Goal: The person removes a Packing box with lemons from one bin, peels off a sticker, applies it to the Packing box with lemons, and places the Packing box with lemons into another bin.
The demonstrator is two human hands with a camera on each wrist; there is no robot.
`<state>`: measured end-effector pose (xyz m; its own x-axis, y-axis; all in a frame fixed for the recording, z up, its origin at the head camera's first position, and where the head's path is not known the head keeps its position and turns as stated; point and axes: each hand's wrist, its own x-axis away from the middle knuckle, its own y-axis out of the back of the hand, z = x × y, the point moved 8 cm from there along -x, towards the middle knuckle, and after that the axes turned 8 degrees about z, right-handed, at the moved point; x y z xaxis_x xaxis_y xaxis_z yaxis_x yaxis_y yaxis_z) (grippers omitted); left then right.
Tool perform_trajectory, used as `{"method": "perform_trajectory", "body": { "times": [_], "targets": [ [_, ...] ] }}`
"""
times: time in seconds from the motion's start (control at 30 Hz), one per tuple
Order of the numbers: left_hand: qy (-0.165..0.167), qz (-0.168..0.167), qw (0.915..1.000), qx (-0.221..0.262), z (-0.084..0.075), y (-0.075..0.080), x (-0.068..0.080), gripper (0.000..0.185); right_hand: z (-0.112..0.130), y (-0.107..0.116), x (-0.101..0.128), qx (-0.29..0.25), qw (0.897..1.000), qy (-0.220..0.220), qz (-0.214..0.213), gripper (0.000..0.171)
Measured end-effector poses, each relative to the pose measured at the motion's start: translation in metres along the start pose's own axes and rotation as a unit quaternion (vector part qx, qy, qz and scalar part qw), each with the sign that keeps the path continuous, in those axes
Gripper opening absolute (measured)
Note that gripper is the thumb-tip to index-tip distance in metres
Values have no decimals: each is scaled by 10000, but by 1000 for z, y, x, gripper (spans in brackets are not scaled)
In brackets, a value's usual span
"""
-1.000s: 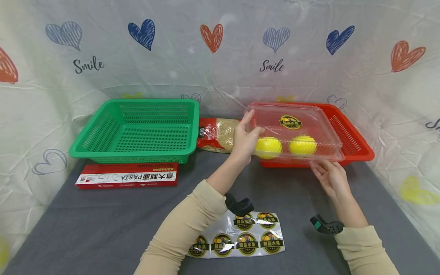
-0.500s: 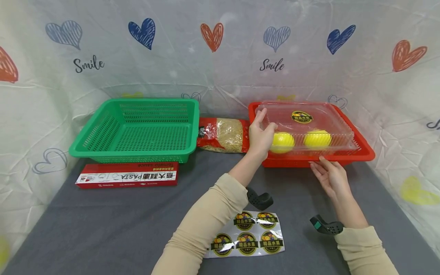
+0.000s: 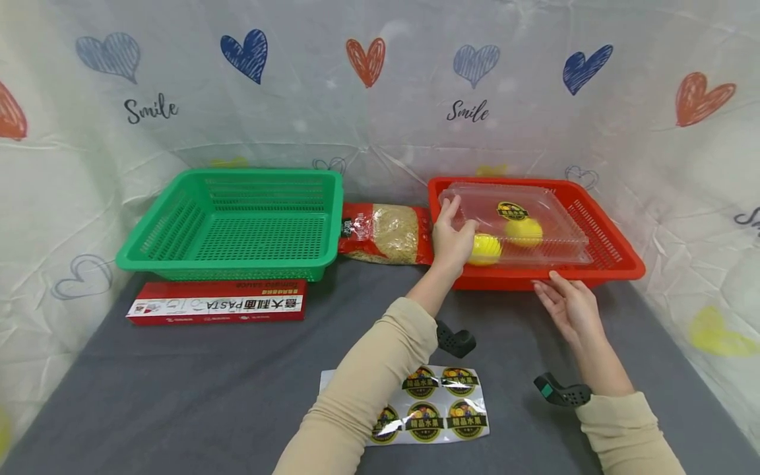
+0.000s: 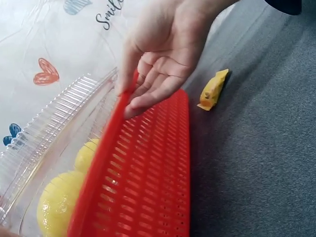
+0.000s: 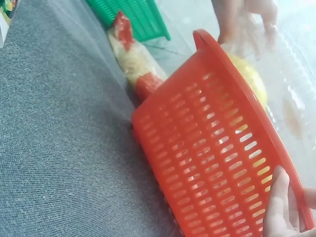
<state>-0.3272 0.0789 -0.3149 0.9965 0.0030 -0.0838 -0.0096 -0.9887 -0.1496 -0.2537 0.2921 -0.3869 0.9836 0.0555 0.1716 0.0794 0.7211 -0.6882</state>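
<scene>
A clear plastic clamshell box [image 3: 552, 221] with a round black-and-gold sticker [image 3: 512, 211] on its lid sits tilted within the red basket [image 3: 614, 247]. Two yellow round fruits [image 3: 525, 232] show through its wall. My left hand [image 3: 452, 243] holds the box at its left end, thumb toward the front. On the basket's front rim, my right hand [image 3: 571, 309] grips with thumb on top and fingers below. The left wrist view shows that same right hand [image 4: 163, 59] pinching the red rim. In the right wrist view, left-hand fingers [image 5: 269, 17] reach over the box.
A green basket [image 3: 335, 251] stands at the back left, with a red pasta box [image 3: 216, 303] in front. Between the baskets lies a red-and-clear bag [image 3: 394, 234]. A sticker sheet [image 3: 424, 422] lies near the front. A small yellow wrapped thing [image 4: 215, 91] rests on the cloth.
My left hand has moved right with the clear box and lowered it into the red basket; one fruit has shifted. My right hand stays at the basket's front rim.
</scene>
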Motion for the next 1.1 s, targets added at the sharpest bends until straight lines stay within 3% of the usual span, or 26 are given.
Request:
{"method": "perform_trajectory", "body": {
  "times": [0.33, 0.47, 0.83, 0.97, 1.1],
  "targets": [
    [164, -36, 9998, -73, 27, -9, -6, 55, 2, 4, 2, 164, 9998, 15, -117, 30],
    [136, 10, 9990, -436, 29, -11, -11, 54, 1, 4, 2, 125, 9999, -22, -117, 35],
    [364, 435, 9891, -1361, 30, -14, -14, 59, -1, 2, 1, 74, 9999, -63, -107, 28],
    [460, 780, 9791, -1822, 30, -17, -13, 73, -2, 3, 1, 46, 9998, -97, -147, 31],
    [524, 1363, 9550, -2581, 27, -23, -13, 95, -1, 3, 1, 64, 9996, -130, -223, 43]
  ]
}}
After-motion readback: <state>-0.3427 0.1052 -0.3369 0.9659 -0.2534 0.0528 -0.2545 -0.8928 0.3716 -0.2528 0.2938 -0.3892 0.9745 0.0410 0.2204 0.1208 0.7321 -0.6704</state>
